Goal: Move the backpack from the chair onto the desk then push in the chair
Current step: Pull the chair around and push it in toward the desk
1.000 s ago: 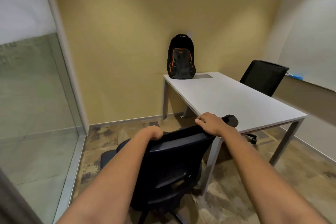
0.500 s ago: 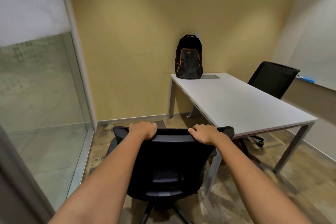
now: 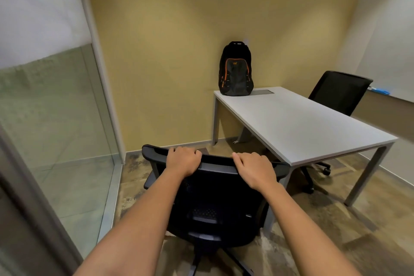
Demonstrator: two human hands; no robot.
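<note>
A black backpack [image 3: 236, 69] with orange trim stands upright on the far left corner of the white desk [image 3: 300, 123], against the yellow wall. In front of me is a black mesh office chair [image 3: 215, 199], its back facing me, standing left of the desk's near corner. My left hand [image 3: 182, 160] and my right hand [image 3: 254, 169] both grip the top edge of the chair's backrest, fingers curled over it. The chair's seat is hidden behind the backrest.
A second black chair [image 3: 338, 92] stands at the desk's far side on the right. A glass partition [image 3: 56, 130] runs along the left. A whiteboard ledge with a blue object [image 3: 380, 91] is on the right wall. Mottled floor surrounds the desk.
The chair has turned so its back now faces me squarely and sits further left of the desk corner. Both hands stayed on the backrest's top edge.
</note>
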